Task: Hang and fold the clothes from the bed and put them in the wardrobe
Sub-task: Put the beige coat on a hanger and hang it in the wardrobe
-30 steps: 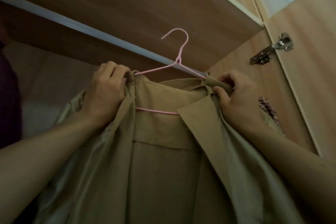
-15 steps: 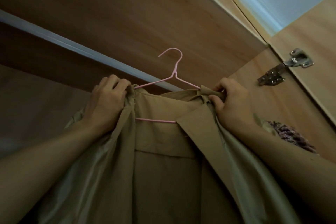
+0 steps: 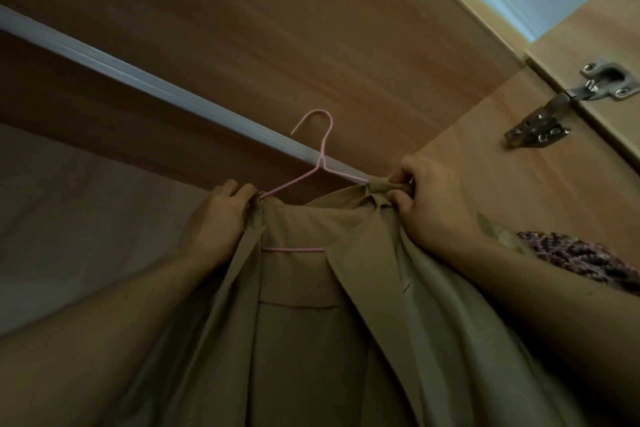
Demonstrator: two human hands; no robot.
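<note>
Coat in tan cloth hangs from your two hands, draped on a pink hanger inside the wardrobe. Your left hand has its fingers clenched on one shoulder of the cloth, and your right hand pinches the bunched collar at the other. Beyond them, the hanger's hook stands in front of the pale rail, with a metal hinge on the door to the right.
</note>
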